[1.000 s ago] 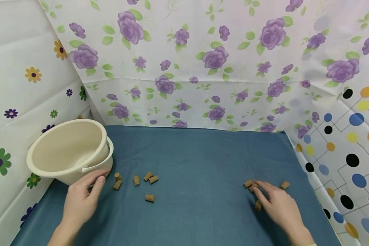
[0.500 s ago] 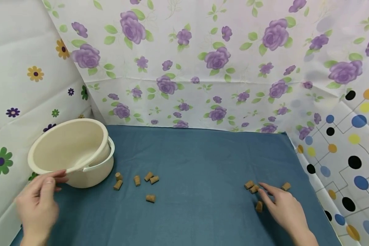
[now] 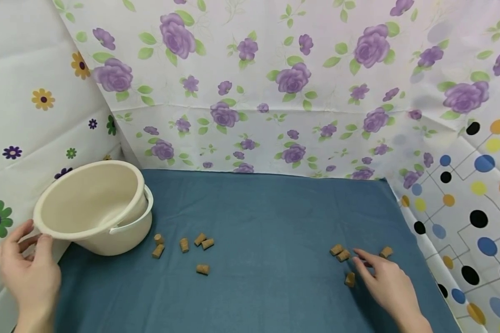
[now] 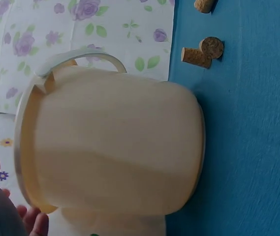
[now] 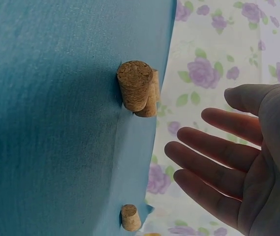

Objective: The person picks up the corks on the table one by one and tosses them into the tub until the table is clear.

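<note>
A cream bucket (image 3: 108, 243) with a white handle (image 3: 135, 224) stands tilted at the left of the blue cloth. My left hand (image 3: 29, 268) is at its left rim, fingers loosely bent and thumb near the edge; contact is hard to tell. In the left wrist view, the fingertips (image 4: 39, 223) lie beside the rim (image 4: 19, 142). Over on the right, my right hand (image 3: 389, 284) hovers with relaxed fingers and holds nothing. Closest to it are two touching corks (image 3: 340, 253), a single cork (image 3: 350, 279) and another cork (image 3: 386, 252). The right wrist view shows its fingers (image 5: 213, 167) spread apart.
Several more corks (image 3: 184, 245) lie scattered just right of the bucket, with one cork (image 3: 203, 269) nearer me. Blue cloth (image 3: 266, 240) covers the table. Patterned sheets (image 3: 241, 92) hang behind and on both sides.
My left hand has moved left from the bucket's front right, past its front, to the left rim. My right hand has drawn slightly right, away from the paired corks.
</note>
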Demonstrator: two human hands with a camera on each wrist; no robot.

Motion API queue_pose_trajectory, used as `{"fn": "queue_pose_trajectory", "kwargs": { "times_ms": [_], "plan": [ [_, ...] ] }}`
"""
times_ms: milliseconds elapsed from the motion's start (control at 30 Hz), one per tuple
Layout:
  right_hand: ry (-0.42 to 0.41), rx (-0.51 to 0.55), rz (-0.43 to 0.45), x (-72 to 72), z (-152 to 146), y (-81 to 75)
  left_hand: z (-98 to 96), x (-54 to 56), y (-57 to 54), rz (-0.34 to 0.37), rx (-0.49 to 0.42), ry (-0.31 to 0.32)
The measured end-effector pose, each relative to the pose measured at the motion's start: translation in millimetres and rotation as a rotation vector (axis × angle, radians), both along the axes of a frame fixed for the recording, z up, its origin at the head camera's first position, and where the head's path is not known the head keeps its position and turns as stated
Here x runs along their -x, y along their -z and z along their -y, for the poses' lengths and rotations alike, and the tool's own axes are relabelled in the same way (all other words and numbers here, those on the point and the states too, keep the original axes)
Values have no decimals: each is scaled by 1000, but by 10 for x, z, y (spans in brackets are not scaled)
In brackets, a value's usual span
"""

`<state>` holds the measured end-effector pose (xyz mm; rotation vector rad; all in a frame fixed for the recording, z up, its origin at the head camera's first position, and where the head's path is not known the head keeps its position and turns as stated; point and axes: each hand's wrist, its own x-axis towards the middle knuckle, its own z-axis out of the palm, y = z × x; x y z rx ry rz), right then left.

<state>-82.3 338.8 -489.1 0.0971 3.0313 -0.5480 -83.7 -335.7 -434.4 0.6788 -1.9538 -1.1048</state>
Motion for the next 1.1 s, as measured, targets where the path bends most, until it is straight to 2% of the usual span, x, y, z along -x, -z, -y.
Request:
{"fn": "queue_pose_trajectory", "kwargs": {
  "times_ms": [67,133,233,333,400,467,567,667,800,900,1100],
  "plan": [
    [-1,8,-1,-3,-2,3,15,39,8,17,-90,11],
    [-3,11,-4,-4,-6,4,14,79,1,-5,-217,73],
    [-7,11,-4,2,-6,4,-1,116,-16,-96,-407,202],
    [-12,6,-6,16,0,2,-26,141,-21,-226,-538,324],
    [-13,10,-4,21,7,2,-49,167,-26,-269,-573,348],
    [-11,11,3,20,11,2,-71,202,-42,-297,-619,345],
    [-4,10,13,19,15,-1,-116,259,-60,-310,-669,341],
    [-7,13,16,22,24,-4,-161,306,-63,-321,-698,362],
    [-18,20,10,26,36,-11,-211,353,-51,-288,-686,399],
    [-18,21,10,25,42,-15,-247,401,-59,-247,-670,409],
    [-32,26,-6,55,82,-7,-327,508,-83,-211,-659,422]
  ]
}}
